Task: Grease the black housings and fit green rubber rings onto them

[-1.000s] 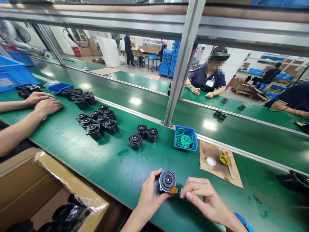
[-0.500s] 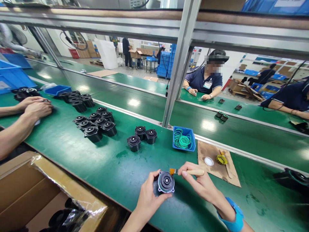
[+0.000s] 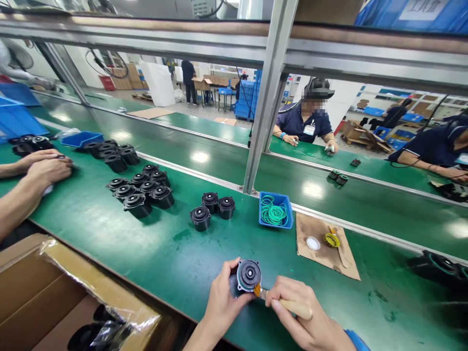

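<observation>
Green matting covers the long table (image 3: 171, 253), factory benches beyond. At 6 o'clock the left hand (image 3: 223, 302) wraps a black round part (image 3: 248, 274), face up. The right hand (image 3: 303, 319) pinches a small brush (image 3: 288, 307), its bristles touching the part's rim at 5 o'clock. I judge it best to steady the part and stroke lightly along the rim. A blue tray (image 3: 275, 225) holding green rings (image 3: 274, 213) sits at 1 o'clock.

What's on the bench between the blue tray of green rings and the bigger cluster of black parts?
Three black round parts stand grouped on the green mat between the blue tray and the bigger cluster, shown in the head view.
</observation>
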{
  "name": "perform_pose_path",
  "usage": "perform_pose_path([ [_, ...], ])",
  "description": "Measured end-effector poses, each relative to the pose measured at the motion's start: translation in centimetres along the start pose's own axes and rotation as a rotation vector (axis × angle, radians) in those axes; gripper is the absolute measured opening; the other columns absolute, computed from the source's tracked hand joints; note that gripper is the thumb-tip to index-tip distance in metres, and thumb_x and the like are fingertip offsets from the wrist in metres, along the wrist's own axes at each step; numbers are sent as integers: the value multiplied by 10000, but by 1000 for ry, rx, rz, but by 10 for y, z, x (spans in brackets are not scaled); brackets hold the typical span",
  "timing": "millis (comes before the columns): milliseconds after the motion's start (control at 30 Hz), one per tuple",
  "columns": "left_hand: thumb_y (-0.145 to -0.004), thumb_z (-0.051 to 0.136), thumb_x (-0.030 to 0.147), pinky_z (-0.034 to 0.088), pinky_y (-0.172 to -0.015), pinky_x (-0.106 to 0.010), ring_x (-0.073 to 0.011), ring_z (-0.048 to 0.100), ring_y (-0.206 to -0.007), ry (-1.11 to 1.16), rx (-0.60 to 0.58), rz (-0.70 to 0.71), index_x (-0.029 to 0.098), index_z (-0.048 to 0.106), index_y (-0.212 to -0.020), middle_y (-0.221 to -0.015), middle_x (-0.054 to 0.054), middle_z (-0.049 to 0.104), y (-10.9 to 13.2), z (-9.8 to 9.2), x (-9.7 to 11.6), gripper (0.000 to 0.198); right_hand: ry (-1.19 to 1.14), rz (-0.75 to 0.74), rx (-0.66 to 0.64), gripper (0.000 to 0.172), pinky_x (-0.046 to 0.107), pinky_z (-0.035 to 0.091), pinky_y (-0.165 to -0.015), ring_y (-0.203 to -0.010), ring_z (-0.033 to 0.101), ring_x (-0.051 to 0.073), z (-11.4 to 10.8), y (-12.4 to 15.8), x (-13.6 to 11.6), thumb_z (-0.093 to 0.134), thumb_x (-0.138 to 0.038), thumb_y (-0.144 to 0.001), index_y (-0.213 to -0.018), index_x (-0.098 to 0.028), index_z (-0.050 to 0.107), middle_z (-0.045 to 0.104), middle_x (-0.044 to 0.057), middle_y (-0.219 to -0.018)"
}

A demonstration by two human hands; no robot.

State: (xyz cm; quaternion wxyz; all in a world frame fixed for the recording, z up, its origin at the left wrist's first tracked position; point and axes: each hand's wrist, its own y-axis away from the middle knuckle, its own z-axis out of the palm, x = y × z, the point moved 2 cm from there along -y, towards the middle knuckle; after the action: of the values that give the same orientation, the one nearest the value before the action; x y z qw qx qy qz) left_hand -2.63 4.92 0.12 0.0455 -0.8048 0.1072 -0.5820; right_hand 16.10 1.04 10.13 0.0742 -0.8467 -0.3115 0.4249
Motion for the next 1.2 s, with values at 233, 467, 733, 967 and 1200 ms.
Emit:
perform_pose_path([
  [233,-517,883,101,598,-932,-436,-267,740,-1030,-47,34,-9,231,595,-1077,-1089,-36,769,1,-4,5,643,-85,189,85,385,261,449,-620,-652,601,157,-4,-4,25,426,-335,-1042,-755,-180,630,661,52,-731],
  [467,-544,892,111,626,-898,-406,-259,754,-1010,-94,131,213,237,585,-1097,-1103,-41,771,6,-4,2,644,-101,149,209,332,255,480,-621,-675,607,159,-19,-10,26,453,-341,-1036,-834,-176,659,642,53,-761],
  [733,-740,787,192,629,-864,-387,-249,736,-1015,-213,225,452,223,581,-1143,-1086,-77,747,6,-6,4,454,-267,375,333,491,190,526,-458,-479,623,112,-4,-7,23,544,-488,-988,-663,-150,690,694,71,-717],
  [967,-800,710,149,598,-896,-393,-249,699,-1049,-306,226,557,211,560,-1195,-1102,-94,720,7,-6,7,426,-187,316,395,522,180,555,-439,-428,631,113,5,-10,23,533,-468,-996,-600,-165,686,728,71,-711],
  [1200,-764,540,-1,560,-928,-411,-250,655,-1114,-372,160,621,210,533,-1247,-1141,-99,701,9,-5,5,527,-92,215,277,358,172,508,-503,-508,637,116,11,-15,12,494,-354,-1026,-777,-174,678,691,30,-651],
])
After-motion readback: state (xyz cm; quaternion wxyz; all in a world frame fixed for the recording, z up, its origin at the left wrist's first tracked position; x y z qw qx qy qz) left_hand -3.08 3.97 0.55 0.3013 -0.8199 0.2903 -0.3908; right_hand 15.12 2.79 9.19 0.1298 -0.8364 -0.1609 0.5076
